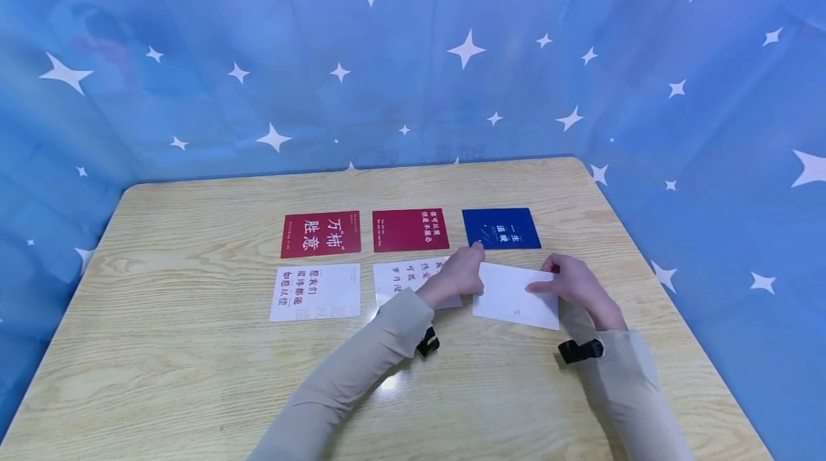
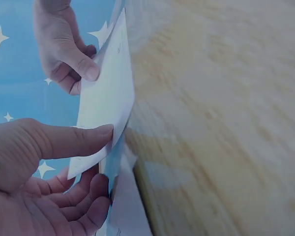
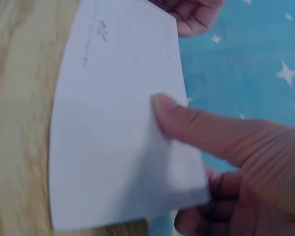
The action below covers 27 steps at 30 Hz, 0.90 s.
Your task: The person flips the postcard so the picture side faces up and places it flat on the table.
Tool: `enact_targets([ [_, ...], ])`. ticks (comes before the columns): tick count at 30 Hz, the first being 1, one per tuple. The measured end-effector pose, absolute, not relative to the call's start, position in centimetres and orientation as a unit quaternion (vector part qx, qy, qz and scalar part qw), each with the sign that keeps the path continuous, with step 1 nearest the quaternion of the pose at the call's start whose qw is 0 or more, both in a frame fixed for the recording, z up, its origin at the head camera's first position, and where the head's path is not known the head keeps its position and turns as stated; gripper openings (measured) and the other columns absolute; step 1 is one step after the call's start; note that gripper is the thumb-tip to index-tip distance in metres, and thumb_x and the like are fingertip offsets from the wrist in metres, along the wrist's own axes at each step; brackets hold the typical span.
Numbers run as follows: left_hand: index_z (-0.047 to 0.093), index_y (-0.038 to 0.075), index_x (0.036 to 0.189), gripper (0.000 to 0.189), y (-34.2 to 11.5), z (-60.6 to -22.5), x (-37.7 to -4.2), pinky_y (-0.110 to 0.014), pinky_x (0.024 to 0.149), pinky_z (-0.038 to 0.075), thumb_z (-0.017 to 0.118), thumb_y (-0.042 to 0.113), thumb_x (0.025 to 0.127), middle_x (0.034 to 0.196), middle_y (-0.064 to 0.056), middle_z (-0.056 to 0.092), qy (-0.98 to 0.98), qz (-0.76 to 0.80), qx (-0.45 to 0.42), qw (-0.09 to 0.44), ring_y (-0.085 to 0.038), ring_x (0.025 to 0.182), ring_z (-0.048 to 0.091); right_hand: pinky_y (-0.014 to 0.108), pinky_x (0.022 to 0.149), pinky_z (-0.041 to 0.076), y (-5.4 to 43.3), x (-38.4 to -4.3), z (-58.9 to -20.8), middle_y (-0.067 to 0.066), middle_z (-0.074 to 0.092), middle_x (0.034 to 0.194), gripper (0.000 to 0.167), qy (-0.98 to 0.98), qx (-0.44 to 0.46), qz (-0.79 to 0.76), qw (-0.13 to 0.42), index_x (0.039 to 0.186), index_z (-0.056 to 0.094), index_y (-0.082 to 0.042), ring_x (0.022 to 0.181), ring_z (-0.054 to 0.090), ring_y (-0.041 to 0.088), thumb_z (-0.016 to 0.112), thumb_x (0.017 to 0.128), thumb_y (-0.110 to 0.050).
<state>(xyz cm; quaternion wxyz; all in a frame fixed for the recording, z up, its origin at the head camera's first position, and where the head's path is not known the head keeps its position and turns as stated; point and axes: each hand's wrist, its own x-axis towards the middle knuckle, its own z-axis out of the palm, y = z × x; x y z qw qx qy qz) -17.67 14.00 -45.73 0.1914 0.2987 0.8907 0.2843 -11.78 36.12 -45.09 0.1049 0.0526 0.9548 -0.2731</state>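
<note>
A white card (image 1: 510, 296), mostly blank with small print, is held between both hands above the right part of the table. My left hand (image 1: 457, 276) pinches its left end, thumb on top and fingers curled beneath, as the left wrist view shows. My right hand (image 1: 574, 283) pinches the other end, its thumb lying across the card (image 3: 123, 128) in the right wrist view. Just behind it lies a blue card (image 1: 502, 221) with white lettering. A white printed card (image 1: 396, 278) is partly covered by my left hand and forearm.
Two red cards, one at the left (image 1: 320, 224) and one in the middle (image 1: 400, 231), lie in the back row with the blue one. A white lettered card (image 1: 323, 300) lies front left. The wooden table (image 1: 161, 346) meets a blue star-patterned curtain (image 1: 387, 102).
</note>
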Motion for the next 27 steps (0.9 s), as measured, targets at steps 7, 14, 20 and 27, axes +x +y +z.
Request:
enact_targets([
  [7, 0.048, 0.004, 0.104, 0.043, 13.3, -45.4, -17.7, -0.019, 0.058, 0.041, 0.076, -0.001, 0.071, 0.086, -0.005, 0.055, 0.858, 0.375, 0.274, 0.222, -0.014, 0.071, 0.048, 0.025, 0.053, 0.033, 37.9, -10.5, -44.8, 0.001, 0.045, 0.065, 0.028, 0.928, 0.029, -0.361, 0.086, 0.083, 0.059, -0.001, 0.060, 0.040, 0.014, 0.074, 0.081, -0.025],
  [14, 0.050, 0.005, 0.083, 0.026, 12.5, -45.4, -18.2, -0.018, 0.057, 0.037, 0.074, -0.001, 0.074, 0.071, -0.001, 0.047, 0.818, 0.458, 0.252, 0.239, -0.012, 0.067, 0.044, 0.022, 0.053, 0.040, 38.8, -9.8, -44.1, 0.004, 0.057, 0.075, 0.013, 0.905, -0.050, -0.419, 0.057, 0.093, 0.063, 0.005, 0.062, 0.047, 0.010, 0.067, 0.084, -0.003],
  [20, 0.056, 0.003, 0.076, 0.017, 12.2, -45.2, -18.6, -0.016, 0.064, 0.041, 0.072, -0.002, 0.077, 0.074, -0.002, 0.057, 0.806, 0.476, 0.270, 0.225, -0.010, 0.071, 0.050, 0.020, 0.050, 0.041, 38.8, -9.6, -43.5, -0.005, 0.058, 0.074, 0.013, 0.892, -0.066, -0.446, 0.002, 0.094, 0.062, 0.008, 0.060, 0.047, 0.006, 0.066, 0.083, 0.002],
  [27, 0.064, 0.000, 0.088, 0.010, 11.8, -45.0, -18.7, -0.016, 0.071, 0.047, 0.070, -0.003, 0.079, 0.084, -0.006, 0.064, 0.791, 0.510, 0.264, 0.212, -0.010, 0.076, 0.056, 0.018, 0.053, 0.045, 38.9, -9.9, -43.5, -0.006, 0.063, 0.078, 0.012, 0.874, -0.055, -0.480, -0.050, 0.094, 0.060, 0.011, 0.063, 0.054, 0.003, 0.064, 0.085, 0.005],
])
